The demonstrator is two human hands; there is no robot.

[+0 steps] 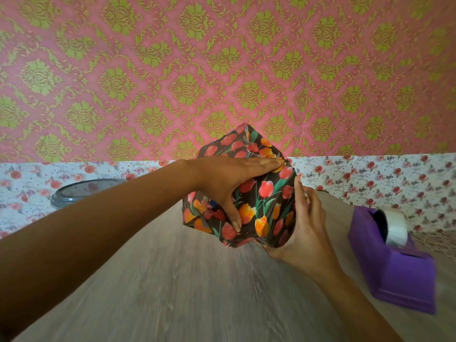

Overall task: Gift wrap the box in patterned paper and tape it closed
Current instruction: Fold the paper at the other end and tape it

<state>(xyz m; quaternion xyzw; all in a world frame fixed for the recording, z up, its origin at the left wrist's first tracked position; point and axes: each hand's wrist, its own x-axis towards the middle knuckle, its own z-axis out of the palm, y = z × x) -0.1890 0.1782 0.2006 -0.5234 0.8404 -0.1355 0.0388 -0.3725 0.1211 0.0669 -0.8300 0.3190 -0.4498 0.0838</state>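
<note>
The box (261, 206) wrapped in tulip-patterned paper (246, 141) stands on the wood-grain surface (172, 280), left hand (229, 178) flat on its top with fingers (261, 162) straight and together, right hand (304, 225) pressing straight fingers against its right side, a purple tape dispenser (394, 267) near on the right.

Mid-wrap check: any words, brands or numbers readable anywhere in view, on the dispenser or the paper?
None can be read. The purple tape dispenser shows no label or brand; the tulip wrapping paper, the wallpaper and the floral sheet bear patterns only; the grey lid shows no print.
</note>
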